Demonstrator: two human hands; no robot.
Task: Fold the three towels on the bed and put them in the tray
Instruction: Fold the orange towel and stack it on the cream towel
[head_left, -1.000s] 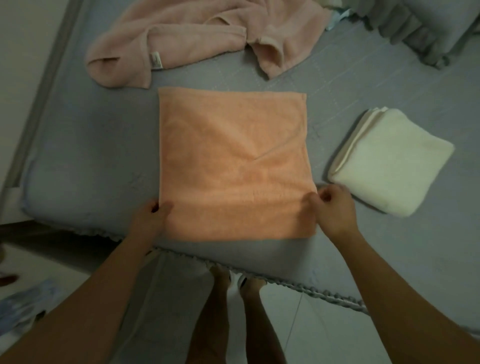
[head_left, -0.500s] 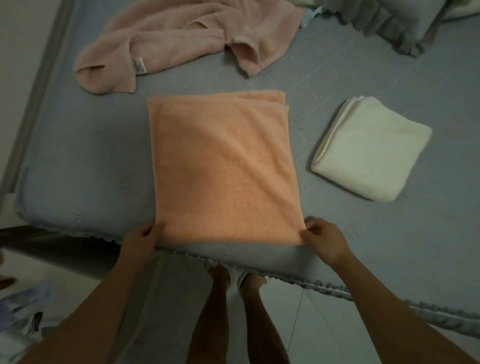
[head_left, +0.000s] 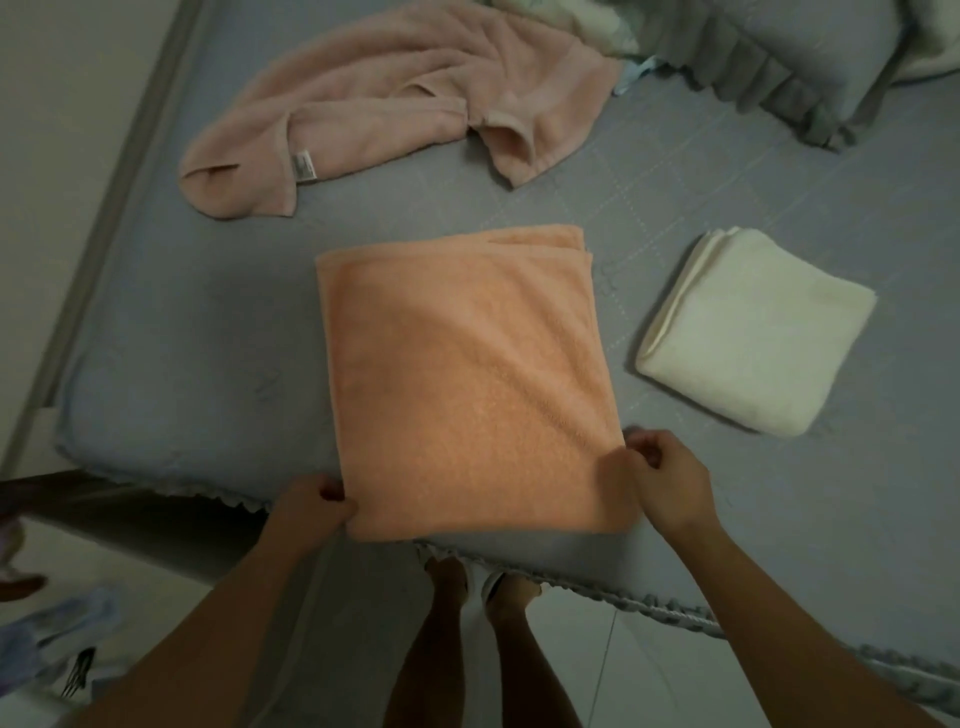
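An orange towel (head_left: 467, 384), folded into a rough square, lies flat on the grey bed (head_left: 208, 322) near its front edge. My left hand (head_left: 311, 506) pinches its near left corner. My right hand (head_left: 662, 480) pinches its near right corner with curled fingers. To the right lies a cream towel (head_left: 753, 332), folded into a neat square. A pink towel (head_left: 395, 98) sprawls crumpled at the back of the bed. No tray is in view.
A grey ruffled pillow (head_left: 789, 57) sits at the back right. The bed's frilled front edge (head_left: 623, 603) runs just below the orange towel. My legs and feet (head_left: 467, 597) stand on the pale floor. Some cloth lies on the floor at the lower left (head_left: 52, 639).
Both hands drew the orange towel's near edge back toward the bed's front edge and slid to its corners. The towel now looks narrower, with stacked layers showing at its far edge.
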